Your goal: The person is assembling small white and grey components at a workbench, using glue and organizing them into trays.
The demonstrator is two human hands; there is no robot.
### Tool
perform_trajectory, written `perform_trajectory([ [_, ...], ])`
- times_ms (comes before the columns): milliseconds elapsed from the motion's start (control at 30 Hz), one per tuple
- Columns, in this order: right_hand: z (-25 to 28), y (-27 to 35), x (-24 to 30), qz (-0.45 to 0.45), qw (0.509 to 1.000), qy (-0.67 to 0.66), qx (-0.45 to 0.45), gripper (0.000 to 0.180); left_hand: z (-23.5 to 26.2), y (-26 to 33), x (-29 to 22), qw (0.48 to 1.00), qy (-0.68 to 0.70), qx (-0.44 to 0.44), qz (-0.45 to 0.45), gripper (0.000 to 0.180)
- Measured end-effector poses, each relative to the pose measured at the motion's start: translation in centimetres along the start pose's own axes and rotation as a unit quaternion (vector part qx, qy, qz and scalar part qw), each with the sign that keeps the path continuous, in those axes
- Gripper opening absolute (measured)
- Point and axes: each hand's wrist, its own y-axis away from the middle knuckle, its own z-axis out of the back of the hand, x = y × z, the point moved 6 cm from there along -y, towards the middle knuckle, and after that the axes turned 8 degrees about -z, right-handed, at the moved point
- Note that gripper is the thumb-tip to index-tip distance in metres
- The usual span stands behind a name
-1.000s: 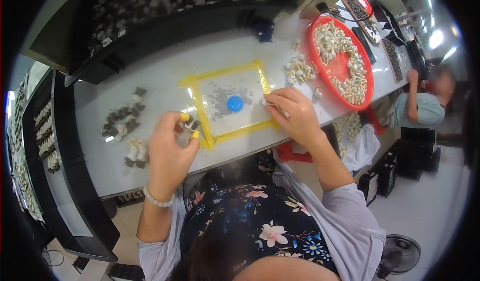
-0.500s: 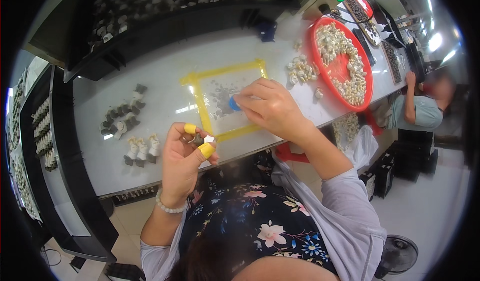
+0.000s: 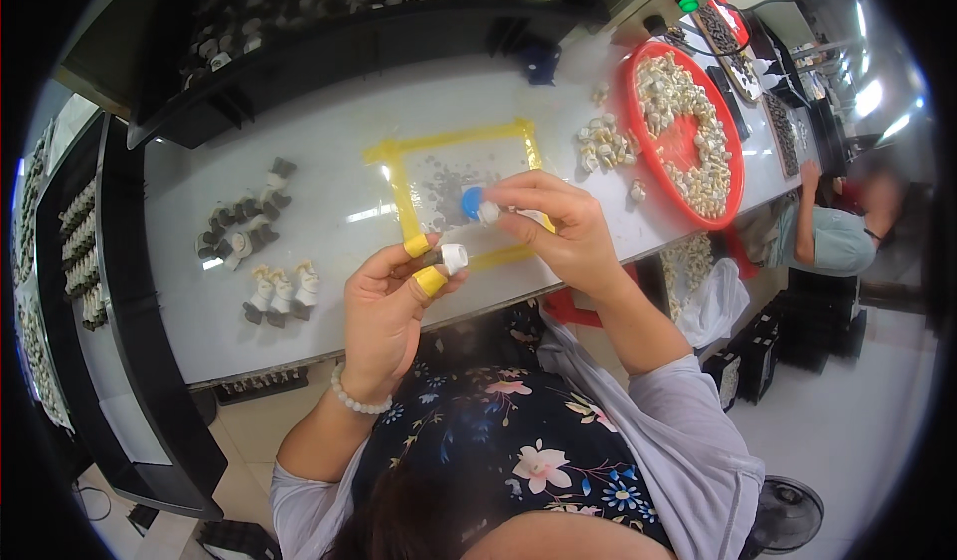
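Observation:
My left hand, with yellow bands on thumb and forefinger, is closed on a small dark-and-white figurine piece, its white end pointing right. My right hand pinches a small white piece between thumb and fingers, just above and right of the other piece. A round blue cap shows right beside the right fingertips, over a yellow tape rectangle on the white table. Dark smudges mark the surface inside the tape.
On the left of the table stand several dark-and-white figurines. At the right a red basket holds many small white pieces, with a loose pile beside it. A black rack stands at the far left. A co-worker sits at far right.
My right hand has drawn back slightly from the blue cap, and a white piece now shows in its fingers. My left hand has moved up and right, turning its piece's white end outward.

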Motion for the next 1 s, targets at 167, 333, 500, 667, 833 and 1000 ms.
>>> perform_trajectory([
  [167,-0.5,0.5,0.6,-0.02,0.998,-0.054,0.035,0.027,0.0,-0.1,0.2,1.0,0.005,-0.016,-0.008,0.026],
  [333,-1.1,0.7,1.0,0.003,0.997,-0.063,0.045,0.027,0.0,-0.2,0.2,1.0,0.013,-0.02,-0.009,0.024],
  [500,-1.8,1.2,0.9,-0.005,0.995,-0.076,0.058,0.026,0.2,0.1,0.5,0.997,-0.023,-0.028,-0.061,0.022],
  [667,-2.0,1.5,0.6,-0.024,0.992,-0.102,0.066,0.025,0.0,0.3,0.6,0.995,-0.056,-0.024,-0.085,0.022],
  [833,-2.1,1.7,-0.1,-0.015,0.992,-0.116,0.052,0.025,-0.4,0.0,0.7,0.997,-0.046,-0.014,-0.069,0.019],
  [1000,1.5,3.1,-0.5,0.023,0.998,0.034,-0.05,0.024,0.0,2.7,-2.6,0.912,-0.352,0.038,-0.206,0.021],
])
